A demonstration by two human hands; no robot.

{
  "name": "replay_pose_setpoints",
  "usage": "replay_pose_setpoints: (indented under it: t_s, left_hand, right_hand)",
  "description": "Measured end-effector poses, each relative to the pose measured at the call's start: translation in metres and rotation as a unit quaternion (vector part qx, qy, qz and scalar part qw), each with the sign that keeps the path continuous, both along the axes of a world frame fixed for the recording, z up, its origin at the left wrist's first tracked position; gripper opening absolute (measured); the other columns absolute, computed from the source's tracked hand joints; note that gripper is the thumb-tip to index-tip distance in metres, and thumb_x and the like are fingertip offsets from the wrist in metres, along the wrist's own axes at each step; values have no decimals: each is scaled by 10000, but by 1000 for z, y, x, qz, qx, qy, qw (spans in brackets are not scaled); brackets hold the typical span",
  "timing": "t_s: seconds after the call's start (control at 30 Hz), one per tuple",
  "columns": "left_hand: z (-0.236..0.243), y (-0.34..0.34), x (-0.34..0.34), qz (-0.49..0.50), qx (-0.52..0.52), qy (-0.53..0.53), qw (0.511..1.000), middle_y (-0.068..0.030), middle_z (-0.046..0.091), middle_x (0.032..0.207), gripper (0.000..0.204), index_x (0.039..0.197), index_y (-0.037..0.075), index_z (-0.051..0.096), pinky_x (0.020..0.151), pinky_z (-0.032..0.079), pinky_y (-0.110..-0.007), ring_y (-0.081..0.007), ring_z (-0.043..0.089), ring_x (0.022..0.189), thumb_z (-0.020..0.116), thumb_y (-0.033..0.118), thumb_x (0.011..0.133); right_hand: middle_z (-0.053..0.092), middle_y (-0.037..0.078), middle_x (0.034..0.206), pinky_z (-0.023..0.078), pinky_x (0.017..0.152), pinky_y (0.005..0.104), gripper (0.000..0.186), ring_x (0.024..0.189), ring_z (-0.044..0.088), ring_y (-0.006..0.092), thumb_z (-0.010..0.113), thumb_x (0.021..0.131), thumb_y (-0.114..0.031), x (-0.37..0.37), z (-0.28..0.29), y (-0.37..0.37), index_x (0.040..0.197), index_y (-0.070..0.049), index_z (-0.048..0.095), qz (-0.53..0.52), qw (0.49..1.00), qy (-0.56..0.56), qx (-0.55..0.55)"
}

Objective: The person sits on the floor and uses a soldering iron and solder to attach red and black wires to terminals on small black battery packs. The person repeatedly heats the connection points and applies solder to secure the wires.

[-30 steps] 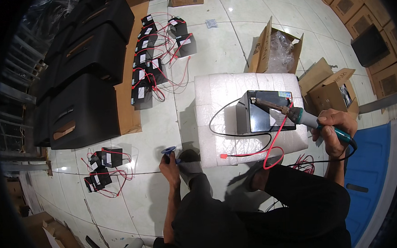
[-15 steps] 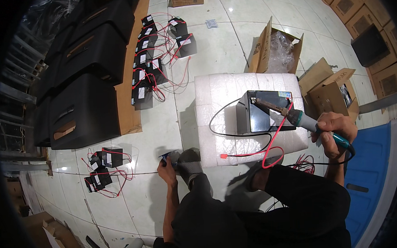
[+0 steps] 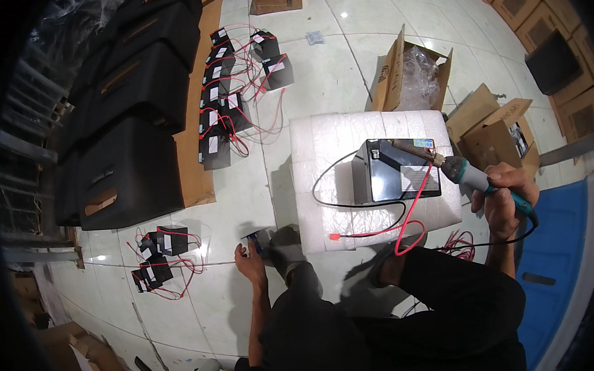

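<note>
1. a pale tiled floor [image 3: 318, 83] spreads across the room, with the person sitting low on it, knees drawn up.
2. big black cases [image 3: 132, 170] lie in a row along the left side, partly on a sheet of brown cardboard [image 3: 191, 151].
3. a white foam block [image 3: 322, 150] serves as the counter just in front of the person's knees.
4. open cardboard boxes [image 3: 502, 131] stand past the block to the right, one of them stuffed with clear plastic.
5. a black battery [image 3: 393, 170] sits on the right half of the foam block, with a black wire looping off to its left and a red wire trailing down toward the block's near edge.
6. more small black batteries with red leads [image 3: 228, 98] cluster on the floor beyond the block; a smaller group [image 3: 160, 256] lies near the left knee.
7. the right hand [image 3: 506, 198] has its grip closed around the teal handle of a soldering iron [image 3: 461, 170], whose tip rests at the battery's top right corner.
8. the left hand [image 3: 250, 262] reaches down to the floor just left of the block, fingers on a small dark object [image 3: 254, 241]; i cannot tell whether that grip is closed on it or only touching.
</note>
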State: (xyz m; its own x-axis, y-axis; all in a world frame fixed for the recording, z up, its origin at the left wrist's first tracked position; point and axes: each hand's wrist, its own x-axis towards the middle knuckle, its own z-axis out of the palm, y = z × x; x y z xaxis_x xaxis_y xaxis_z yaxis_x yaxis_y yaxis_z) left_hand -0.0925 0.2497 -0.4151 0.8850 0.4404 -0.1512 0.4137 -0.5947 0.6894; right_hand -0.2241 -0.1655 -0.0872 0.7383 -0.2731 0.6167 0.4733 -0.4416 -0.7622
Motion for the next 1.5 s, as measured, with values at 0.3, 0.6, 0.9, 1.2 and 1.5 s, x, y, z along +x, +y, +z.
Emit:
replay_pose_setpoints:
  t_s: [0.3, 0.6, 0.9, 1.2, 1.5]
  left_hand:
    - [228, -76, 13, -326, -126, -336, 875, -131, 667, 924, 219, 986, -14, 664, 815, 501, -366, -287, 627, 864, 704, -61, 775]
    - [282, -144, 26, -730, -50, -321, 601, -9, 630, 873, 213, 899, 105, 676, 834, 439, -350, -221, 594, 887, 802, 122, 728]
    - [273, -137, 49, -503, -80, -255, 822, -100, 700, 886, 166, 932, 9, 714, 779, 499, -342, -270, 631, 841, 737, 20, 768]
    - [271, -204, 80, -636, 85, -212, 737, -137, 631, 891, 117, 917, 11, 676, 825, 470, -403, -307, 599, 930, 691, 70, 817]
    - [299, -179, 59, -382, -275, -105, 876, -118, 702, 759, 186, 1048, -28, 619, 622, 493, -320, -157, 642, 635, 630, 99, 913]
  right_hand:
    - [574, 158, 760, 452, 374, 260, 253, 483, 555, 162, 535, 961, -185, -12, -9, 8, 1039, 53, 558, -91, 982, -61, 156]
    - [564, 151, 708, 433, 389, 276, 286, 489, 532, 169, 502, 984, -226, -32, -5, 9, 1111, 15, 589, -142, 965, -72, 207]
    - [537, 137, 703, 419, 405, 258, 298, 503, 510, 155, 496, 993, -247, -37, -13, 8, 1132, 4, 576, -144, 962, -73, 221]
    - [545, 132, 772, 416, 380, 256, 278, 527, 515, 150, 540, 985, -236, -36, -20, 9, 1092, 21, 556, -153, 965, -72, 201]
    - [584, 167, 793, 440, 367, 276, 230, 518, 565, 168, 556, 946, -177, -28, -18, 14, 1021, 40, 567, -118, 978, -67, 161]
